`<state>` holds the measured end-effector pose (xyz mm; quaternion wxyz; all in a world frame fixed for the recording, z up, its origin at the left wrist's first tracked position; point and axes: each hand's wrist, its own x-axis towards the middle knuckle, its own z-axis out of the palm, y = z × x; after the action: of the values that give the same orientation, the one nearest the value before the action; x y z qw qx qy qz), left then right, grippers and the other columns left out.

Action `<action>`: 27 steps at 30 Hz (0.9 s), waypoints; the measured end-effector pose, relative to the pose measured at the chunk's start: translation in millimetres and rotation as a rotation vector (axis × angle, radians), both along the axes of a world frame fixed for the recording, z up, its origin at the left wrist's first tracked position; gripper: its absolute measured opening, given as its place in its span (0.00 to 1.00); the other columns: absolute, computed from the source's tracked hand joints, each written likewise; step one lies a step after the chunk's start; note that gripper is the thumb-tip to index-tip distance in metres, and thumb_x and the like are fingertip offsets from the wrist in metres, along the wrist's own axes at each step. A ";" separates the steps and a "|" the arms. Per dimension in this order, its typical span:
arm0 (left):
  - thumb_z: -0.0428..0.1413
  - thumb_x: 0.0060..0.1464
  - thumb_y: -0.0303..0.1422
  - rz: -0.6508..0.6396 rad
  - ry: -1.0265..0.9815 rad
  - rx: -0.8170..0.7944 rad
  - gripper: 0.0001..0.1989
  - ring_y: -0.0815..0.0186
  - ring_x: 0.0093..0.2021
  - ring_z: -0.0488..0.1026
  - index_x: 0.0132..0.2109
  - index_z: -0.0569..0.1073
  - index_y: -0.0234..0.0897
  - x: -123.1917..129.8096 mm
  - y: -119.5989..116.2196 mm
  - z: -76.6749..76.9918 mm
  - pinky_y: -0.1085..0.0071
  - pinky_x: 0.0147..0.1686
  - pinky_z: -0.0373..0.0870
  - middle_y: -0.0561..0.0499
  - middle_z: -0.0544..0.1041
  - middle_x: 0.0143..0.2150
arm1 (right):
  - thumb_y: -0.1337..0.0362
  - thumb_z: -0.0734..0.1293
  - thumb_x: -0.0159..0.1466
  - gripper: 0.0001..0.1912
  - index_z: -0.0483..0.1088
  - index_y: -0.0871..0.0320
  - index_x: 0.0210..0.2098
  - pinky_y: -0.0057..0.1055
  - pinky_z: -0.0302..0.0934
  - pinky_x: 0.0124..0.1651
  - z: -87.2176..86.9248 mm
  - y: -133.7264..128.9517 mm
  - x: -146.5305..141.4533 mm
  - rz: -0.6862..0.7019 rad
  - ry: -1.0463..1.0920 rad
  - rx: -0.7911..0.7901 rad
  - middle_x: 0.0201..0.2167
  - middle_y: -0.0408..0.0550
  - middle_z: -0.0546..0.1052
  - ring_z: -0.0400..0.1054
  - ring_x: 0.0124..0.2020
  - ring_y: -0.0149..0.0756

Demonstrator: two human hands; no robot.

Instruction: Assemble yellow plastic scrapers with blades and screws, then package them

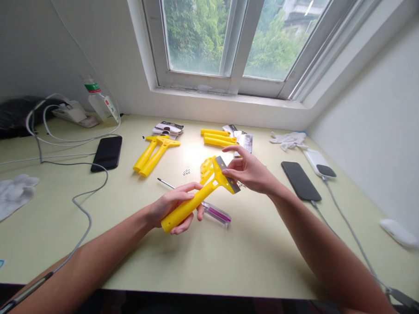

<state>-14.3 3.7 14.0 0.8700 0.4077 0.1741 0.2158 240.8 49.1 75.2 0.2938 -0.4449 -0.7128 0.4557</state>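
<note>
Yellow scraper (189,206) held up over the worktop (261,252), handle end toward the person, head tilted up and away to the right. Left hand (165,206): grip curled round the handle. Right hand (248,172): thumb at the blade (236,188), index finger lifted clear; whether this grip pinches the blade or only rests on it, cannot tell.

Progress, as judged: partway. On this piece, handle and head are joined and the blade lies along the head's edge; whether it is fastened does not show. Screwdriver (217,214) lies on the worktop, partly behind the left hand, in neither grip. Small white pieces (187,172) lie loose nearby.

Remaining, by the look of it: two headed handles (155,158) at left, no blade visible; three handles (217,142) without heads visible, further back; loose yellow heads (206,166) piled behind the scraper.
</note>
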 end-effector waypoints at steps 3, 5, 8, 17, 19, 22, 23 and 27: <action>0.40 0.64 0.33 0.005 -0.005 0.007 0.10 0.67 0.15 0.70 0.51 0.58 0.42 -0.5 -0.7 0.7 0.77 0.09 0.63 0.46 0.75 0.36 | 0.62 0.69 0.60 0.25 0.59 0.53 0.54 0.25 0.60 0.23 0.7 -1.4 -1.5 0.007 0.007 0.002 0.24 0.37 0.72 0.65 0.23 0.29; 0.40 0.64 0.33 0.010 -0.003 0.013 0.09 0.68 0.14 0.70 0.50 0.58 0.42 -0.3 -1.8 1.2 0.77 0.09 0.62 0.47 0.75 0.35 | 0.62 0.69 0.60 0.25 0.59 0.53 0.54 0.25 0.60 0.23 1.0 -2.0 -2.3 0.017 0.027 -0.006 0.24 0.37 0.72 0.65 0.23 0.29; 0.40 0.64 0.33 0.009 0.010 0.015 0.09 0.68 0.14 0.70 0.50 0.57 0.43 0.2 -3.2 1.3 0.77 0.09 0.62 0.49 0.74 0.33 | 0.62 0.69 0.60 0.25 0.58 0.52 0.55 0.25 0.60 0.23 1.9 -2.6 -1.9 0.029 0.033 0.010 0.24 0.37 0.72 0.65 0.24 0.29; 0.42 0.64 0.34 -0.004 0.046 0.007 0.11 0.69 0.13 0.69 0.52 0.59 0.42 -1.2 -2.8 0.5 0.79 0.09 0.62 0.52 0.72 0.31 | 0.63 0.68 0.61 0.27 0.58 0.50 0.58 0.27 0.61 0.28 7.5 -5.0 4.2 0.067 -0.158 0.181 0.26 0.38 0.74 0.67 0.26 0.30; 0.42 0.64 0.34 0.004 0.052 0.007 0.11 0.69 0.13 0.69 0.52 0.59 0.42 -1.2 -3.0 1.5 0.79 0.09 0.62 0.52 0.71 0.31 | 0.62 0.68 0.61 0.27 0.59 0.50 0.58 0.28 0.62 0.28 8.9 -5.3 4.8 0.052 -0.170 0.195 0.28 0.40 0.75 0.68 0.27 0.31; 0.43 0.64 0.34 0.012 0.054 0.007 0.10 0.69 0.14 0.69 0.52 0.59 0.42 -1.2 -3.3 2.3 0.79 0.09 0.62 0.53 0.71 0.30 | 0.60 0.69 0.60 0.28 0.59 0.50 0.58 0.29 0.62 0.28 11.4 -5.9 5.7 0.044 -0.180 0.201 0.31 0.41 0.75 0.69 0.27 0.32; 0.43 0.64 0.34 0.013 0.054 0.006 0.10 0.69 0.14 0.69 0.52 0.60 0.42 -1.3 -3.3 2.2 0.79 0.09 0.62 0.53 0.71 0.30 | 0.60 0.69 0.60 0.28 0.59 0.49 0.58 0.29 0.63 0.29 12.1 -6.2 5.9 0.045 -0.191 0.207 0.31 0.42 0.75 0.69 0.28 0.33; 0.43 0.64 0.34 0.000 0.054 0.001 0.10 0.69 0.13 0.69 0.52 0.59 0.43 -1.7 -3.1 1.3 0.79 0.09 0.62 0.52 0.71 0.31 | 0.61 0.69 0.60 0.28 0.60 0.48 0.58 0.31 0.66 0.34 13.1 -7.2 6.2 0.027 -0.223 0.269 0.33 0.42 0.74 0.71 0.31 0.34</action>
<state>-15.9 0.6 15.3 0.8649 0.4137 0.1972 0.2047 246.9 41.9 88.3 0.2636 -0.4397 -0.8015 0.3077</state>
